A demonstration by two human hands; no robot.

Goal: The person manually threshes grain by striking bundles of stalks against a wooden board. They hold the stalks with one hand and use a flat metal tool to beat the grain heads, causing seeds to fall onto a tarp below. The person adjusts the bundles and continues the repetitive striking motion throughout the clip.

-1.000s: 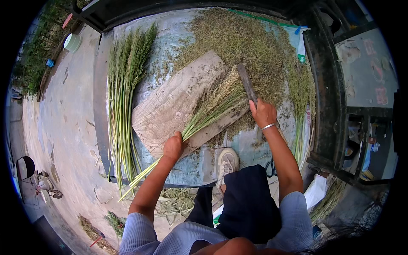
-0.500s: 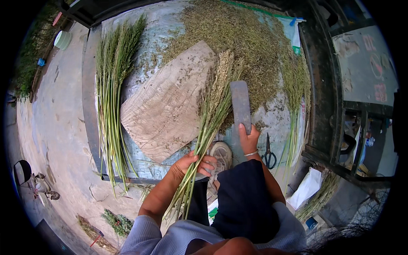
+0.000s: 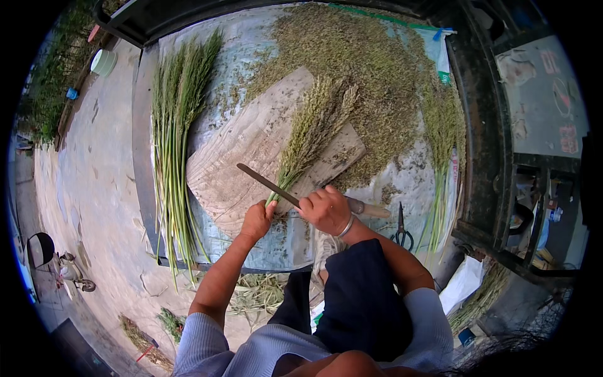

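Note:
A bunch of seed-headed stalks [image 3: 309,138] lies across a worn wooden board [image 3: 235,169], its heads pointing away from me. My left hand [image 3: 256,220] is closed round the stalks at their near end, and no stalks show below it. In my right hand [image 3: 325,210], closed and close beside the left, is a knife seen nearly edge-on. The knife's dark blade [image 3: 267,183] slants over the stalks just beyond my left hand. A pale wooden handle [image 3: 377,212] shows right of my right hand; I cannot tell whether it belongs to this knife.
Long green stalks [image 3: 173,151] lie at the left of the pale sheet [image 3: 264,251], and more stalks [image 3: 443,132] at the right. Loose seed heads [image 3: 370,69] cover its far part. Black scissors [image 3: 402,231] rest near right. Stalk scraps [image 3: 257,294] litter the ground below.
My right hand has swung left and the blade, seen broadside before, is now edge-on over the stalks. My left hand has moved slightly away from me, and the bunch now rests on the board.

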